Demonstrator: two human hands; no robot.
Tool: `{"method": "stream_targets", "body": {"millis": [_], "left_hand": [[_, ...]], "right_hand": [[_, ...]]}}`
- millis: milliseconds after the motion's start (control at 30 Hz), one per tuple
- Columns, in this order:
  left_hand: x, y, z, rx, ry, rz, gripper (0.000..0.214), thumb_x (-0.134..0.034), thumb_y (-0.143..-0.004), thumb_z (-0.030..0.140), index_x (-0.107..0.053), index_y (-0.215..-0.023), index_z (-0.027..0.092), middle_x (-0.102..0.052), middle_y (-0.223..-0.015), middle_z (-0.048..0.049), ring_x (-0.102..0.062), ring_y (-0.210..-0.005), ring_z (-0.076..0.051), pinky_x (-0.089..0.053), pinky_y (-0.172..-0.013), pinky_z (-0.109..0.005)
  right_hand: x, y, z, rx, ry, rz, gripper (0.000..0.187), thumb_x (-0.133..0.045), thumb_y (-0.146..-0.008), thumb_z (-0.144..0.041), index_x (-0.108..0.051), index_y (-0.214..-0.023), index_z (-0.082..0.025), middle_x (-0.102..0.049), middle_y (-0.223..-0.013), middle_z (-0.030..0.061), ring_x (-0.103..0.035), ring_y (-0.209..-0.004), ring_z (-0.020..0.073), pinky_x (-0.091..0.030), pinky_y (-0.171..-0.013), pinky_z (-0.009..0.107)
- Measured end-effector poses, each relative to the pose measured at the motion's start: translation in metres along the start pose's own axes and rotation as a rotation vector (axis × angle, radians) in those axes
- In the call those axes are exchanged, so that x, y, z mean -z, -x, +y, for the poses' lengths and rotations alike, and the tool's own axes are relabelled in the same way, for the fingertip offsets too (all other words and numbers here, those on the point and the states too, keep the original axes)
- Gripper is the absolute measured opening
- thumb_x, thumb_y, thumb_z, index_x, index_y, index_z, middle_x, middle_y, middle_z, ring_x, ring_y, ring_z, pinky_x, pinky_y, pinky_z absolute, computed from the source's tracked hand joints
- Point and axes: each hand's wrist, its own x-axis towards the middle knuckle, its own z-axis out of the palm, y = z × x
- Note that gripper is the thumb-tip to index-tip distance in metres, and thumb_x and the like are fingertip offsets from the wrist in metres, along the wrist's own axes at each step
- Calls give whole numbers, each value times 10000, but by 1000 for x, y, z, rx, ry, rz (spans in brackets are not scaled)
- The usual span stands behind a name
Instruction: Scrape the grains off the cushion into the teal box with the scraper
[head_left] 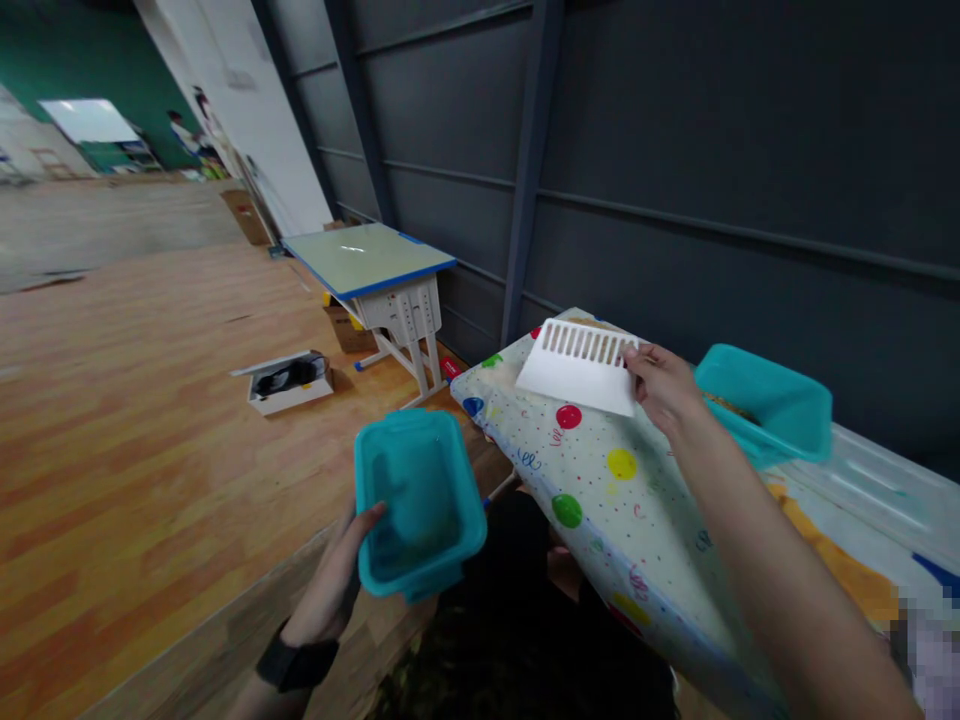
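Observation:
In my left hand (pixel 343 565) is a teal plastic tub (pixel 416 480), gripped at its left rim with the thumb over the edge. It hangs off the table's left side, tilted so its inside faces me, with a little brownish residue low inside. My right hand (pixel 666 388) pinches the right end of a white plastic panel (pixel 574 375) with a row of slots. This panel is over the balloon-patterned tablecloth (pixel 600 500); whether it touches the cloth I cannot tell. Behind my right forearm stands a larger teal bin (pixel 795 400) with brownish, grainy material inside.
A clear plastic lid (pixel 877 480) and an orange flat piece (pixel 832 550) lie at the right. A desk (pixel 375 255) stands ahead by the dark wall (pixel 450 110). An open white box (pixel 292 400) sits on the wooden floor. A person (pixel 184 135) is far left.

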Motion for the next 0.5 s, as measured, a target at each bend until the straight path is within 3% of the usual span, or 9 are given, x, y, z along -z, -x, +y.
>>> {"method": "stream_targets", "body": {"millis": [100,233,400,500], "left_hand": [[-7,0,-7,118,46,17,439,-821,-1011,374,-778,-1424,231,-821,-1570,-107,-749,-1487,-340,-632,-1237,-437],[-14,-4,-10,146,25,-21,598,-814,-1030,379,-694,-1589,205,-873,-1444,-153,-825,-1357,-358,-717,-1101,-453],[-16,-14,-30,172,7,-60,799,-839,-1020,371,-518,-1743,256,-832,-1522,-186,-890,-1175,-380,-773,-805,-455],[-18,-18,-43,245,42,-85,804,-872,-1002,431,-560,-1714,227,-818,-1541,-216,-870,-1240,-417,-771,-844,-493]], "right_hand": [[-33,-30,6,47,-41,13,551,-923,-765,-629,-505,-933,-313,-683,-808,-24,-692,-798,232,-586,-685,349],[-72,-60,12,121,24,-128,505,-852,-783,-614,-476,-959,-326,-661,-807,-31,-650,-798,229,-530,-703,328],[-92,-82,24,136,50,-184,410,-825,-821,-532,-491,-935,-323,-648,-794,-44,-598,-750,204,-478,-691,303],[-98,-85,31,113,47,-206,340,-820,-855,-461,-522,-926,-312,-677,-801,-35,-626,-755,204,-494,-709,306]]}}
